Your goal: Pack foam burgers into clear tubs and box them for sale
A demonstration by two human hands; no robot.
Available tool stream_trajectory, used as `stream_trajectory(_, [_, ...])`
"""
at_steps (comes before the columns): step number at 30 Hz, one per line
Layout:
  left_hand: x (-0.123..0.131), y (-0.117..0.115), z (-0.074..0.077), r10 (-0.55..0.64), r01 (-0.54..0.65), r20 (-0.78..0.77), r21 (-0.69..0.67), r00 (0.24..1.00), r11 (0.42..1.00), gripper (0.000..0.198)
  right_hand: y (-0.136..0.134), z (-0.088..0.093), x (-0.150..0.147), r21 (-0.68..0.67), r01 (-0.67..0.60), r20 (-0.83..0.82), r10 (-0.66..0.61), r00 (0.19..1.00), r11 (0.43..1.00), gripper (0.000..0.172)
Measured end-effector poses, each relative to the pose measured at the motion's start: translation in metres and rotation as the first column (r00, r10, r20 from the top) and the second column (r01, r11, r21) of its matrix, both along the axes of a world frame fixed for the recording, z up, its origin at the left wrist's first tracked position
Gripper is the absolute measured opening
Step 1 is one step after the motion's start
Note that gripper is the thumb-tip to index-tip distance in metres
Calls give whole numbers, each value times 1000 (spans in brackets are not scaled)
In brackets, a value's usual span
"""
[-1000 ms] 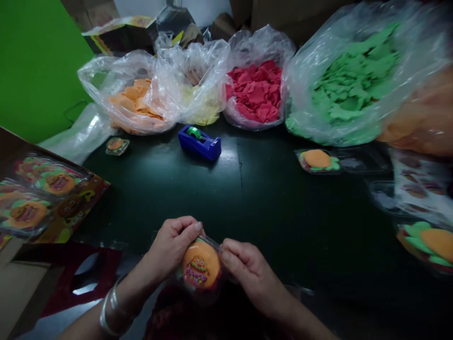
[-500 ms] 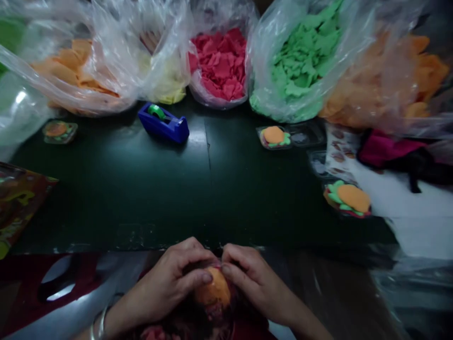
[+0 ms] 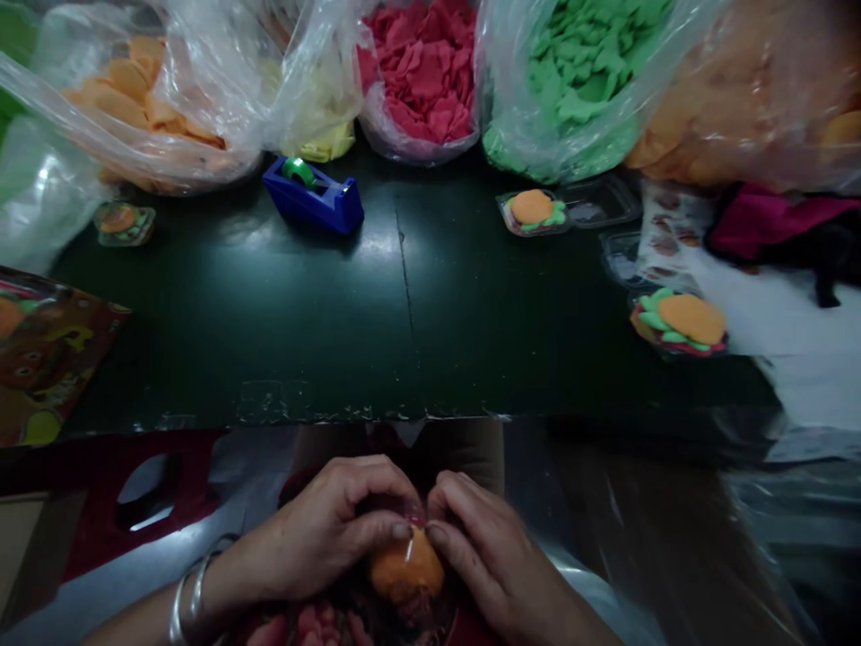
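Note:
Both my hands hold an orange burger-shaped toy (image 3: 406, 567) in a clear plastic shell, low in the view below the near edge of the dark green table (image 3: 430, 305). My left hand (image 3: 323, 534) grips its left side with the fingers curled over the top. My right hand (image 3: 481, 547) pinches its right side. The fingertips of the two hands nearly meet above the toy. A silver bangle (image 3: 183, 610) sits on my left wrist.
A blue tape dispenser (image 3: 313, 195) stands at the table's back. Behind it are clear bags of orange (image 3: 134, 99), yellow (image 3: 316, 117), red (image 3: 427, 72) and green foam pieces (image 3: 578, 81). Packed burger toys (image 3: 679, 321) lie right, another (image 3: 534, 211) mid-back, one (image 3: 123, 222) left. A printed carton (image 3: 47, 350) lies left.
My hands have drawn the burger toy back off the table and down toward my lap. The view has tilted down and shifted right.

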State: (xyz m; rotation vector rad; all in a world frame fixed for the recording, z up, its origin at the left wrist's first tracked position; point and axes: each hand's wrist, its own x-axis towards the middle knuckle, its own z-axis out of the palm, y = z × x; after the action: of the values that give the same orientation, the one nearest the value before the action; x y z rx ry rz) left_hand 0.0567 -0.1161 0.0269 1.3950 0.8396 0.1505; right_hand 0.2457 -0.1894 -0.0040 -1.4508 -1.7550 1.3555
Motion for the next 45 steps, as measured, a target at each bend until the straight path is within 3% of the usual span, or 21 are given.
stream_trajectory(8, [-5,-15,-3,21,-22,8,131,1000,991,14,-7,-8,-10,260,-26,15,22,1000,965,17])
stream_trajectory(12, [-7,-18,-4,39,-37,-7,164,999,986,14,-5,-10,-13,309,-32,1,33,999,951,17])
stream_trajectory(15, [-9,-18,-11,39,-33,-28,176,999,984,15,-3,-15,-18,288,-41,-4,44,999,957,17])
stream_trajectory(22, [-3,-4,-20,76,-66,-94,101,993,993,17,17,-28,-8,51,-65,-29,66,997,997,24])
stream_trajectory(25, [10,8,-21,97,-95,-24,101,995,990,16,24,-30,7,134,-3,-44,9,999,991,22])
stream_trajectory(27, [23,12,-30,83,-87,49,106,995,991,15,20,-36,19,219,46,-23,-42,999,975,21])
stream_trajectory(30, [48,7,-64,-15,5,100,98,995,995,15,-5,-56,39,248,123,57,-142,988,961,19])
stream_trajectory(33, [72,-11,-105,-160,157,94,36,983,987,16,-41,-81,54,116,198,155,-215,964,973,18])
stream_trajectory(36, [84,-29,-129,-259,258,57,19,964,966,17,-71,-94,61,-61,260,162,-247,955,964,14])
stream_trajectory(39, [91,-36,-131,-361,359,27,63,932,931,20,-85,-99,63,-90,286,117,-276,954,954,10])
stream_trajectory(45, [96,-37,-122,-480,474,-16,193,877,859,21,-104,-112,53,114,309,129,-322,938,944,14])
